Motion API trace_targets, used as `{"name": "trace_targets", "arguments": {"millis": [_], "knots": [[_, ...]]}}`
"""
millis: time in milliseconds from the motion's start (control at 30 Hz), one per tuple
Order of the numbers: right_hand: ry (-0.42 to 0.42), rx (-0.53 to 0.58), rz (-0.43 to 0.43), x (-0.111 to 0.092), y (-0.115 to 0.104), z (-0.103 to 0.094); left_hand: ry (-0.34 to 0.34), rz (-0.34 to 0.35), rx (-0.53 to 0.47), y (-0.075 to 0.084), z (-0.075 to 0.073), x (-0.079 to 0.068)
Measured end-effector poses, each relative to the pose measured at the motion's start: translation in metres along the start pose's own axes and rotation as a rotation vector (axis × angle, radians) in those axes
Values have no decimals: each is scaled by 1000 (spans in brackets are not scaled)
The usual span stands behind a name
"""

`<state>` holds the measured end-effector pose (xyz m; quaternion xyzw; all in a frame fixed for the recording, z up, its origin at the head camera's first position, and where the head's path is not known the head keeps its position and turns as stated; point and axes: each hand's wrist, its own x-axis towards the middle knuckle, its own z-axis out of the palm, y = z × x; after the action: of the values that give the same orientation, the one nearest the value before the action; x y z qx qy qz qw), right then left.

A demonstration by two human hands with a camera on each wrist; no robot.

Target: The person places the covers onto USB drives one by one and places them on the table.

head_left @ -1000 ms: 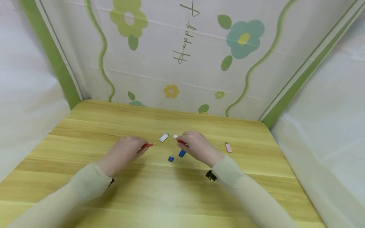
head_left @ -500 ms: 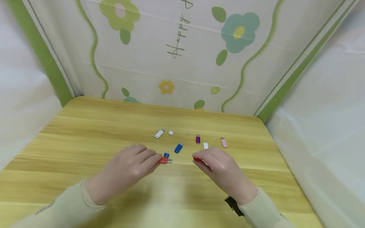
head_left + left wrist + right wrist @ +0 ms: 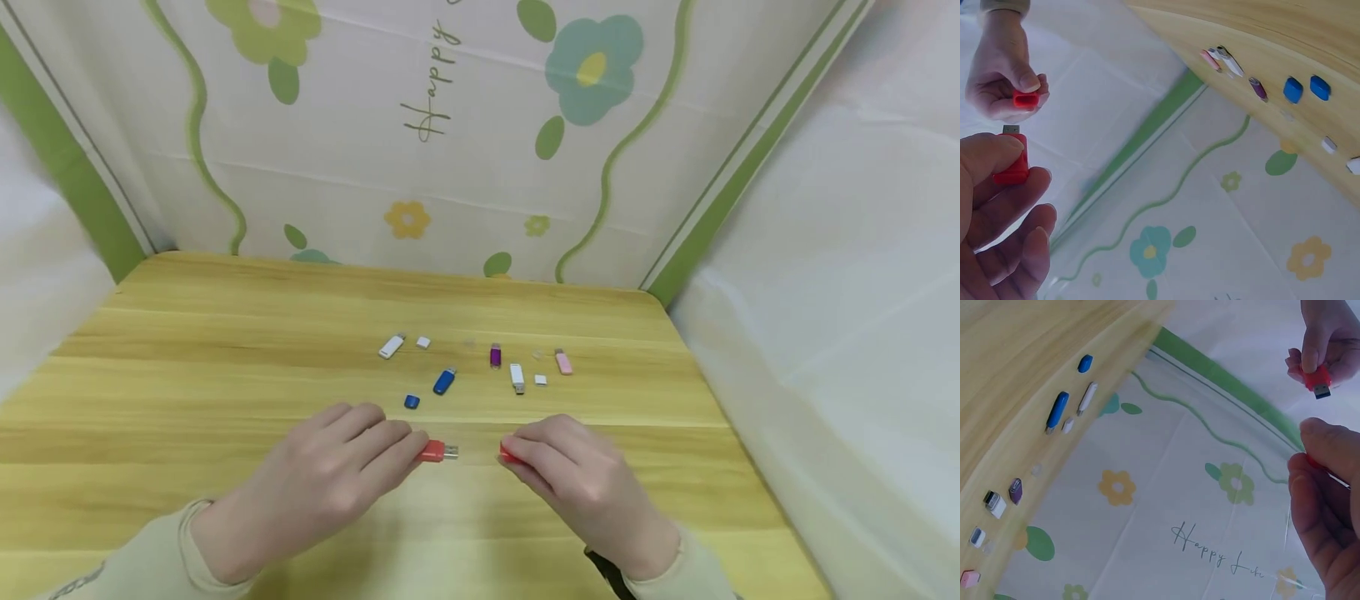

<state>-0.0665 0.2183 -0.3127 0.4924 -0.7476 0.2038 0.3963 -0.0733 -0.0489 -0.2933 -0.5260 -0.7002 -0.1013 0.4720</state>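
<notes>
My left hand (image 3: 322, 475) pinches a red USB flash drive (image 3: 432, 451) between thumb and fingers, its bare metal plug pointing right. Opposite it, my right hand (image 3: 592, 492) pinches a small red cap (image 3: 507, 454). A short gap separates plug and cap, both held above the table's front half. In the left wrist view the cap's open end (image 3: 1025, 100) faces the drive. Most of the cap is hidden by fingers in the right wrist view, where the drive's plug (image 3: 1322, 392) shows clearly.
Beyond the hands lie a blue drive (image 3: 444, 382), its blue cap (image 3: 412, 402), white drives (image 3: 392, 346), white caps (image 3: 423, 342), a purple drive (image 3: 495, 356) and a pink drive (image 3: 563, 362). Faint clear caps (image 3: 537, 355) lie among them. A flowered cloth (image 3: 337, 167) hangs behind the table.
Both hands have come back from over the scattered drives toward the person, bringing the red drive and red cap to face each other. The purple drive and second white drive are uncovered.
</notes>
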Motion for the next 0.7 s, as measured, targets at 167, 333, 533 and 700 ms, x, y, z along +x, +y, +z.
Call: {"name": "trace_targets", "arguments": {"millis": [167, 333, 533, 700], "knots": [[25, -1, -44, 7, -9, 0, 2, 30, 5, 3, -1, 5], [45, 9, -68, 11, -14, 1, 3, 36, 13, 8, -3, 10], [61, -10, -104, 14, -16, 2, -5, 33, 23, 11, -5, 14], [79, -2, -132, 18, -17, 3, -7, 47, 40, 12, -6, 14]]}}
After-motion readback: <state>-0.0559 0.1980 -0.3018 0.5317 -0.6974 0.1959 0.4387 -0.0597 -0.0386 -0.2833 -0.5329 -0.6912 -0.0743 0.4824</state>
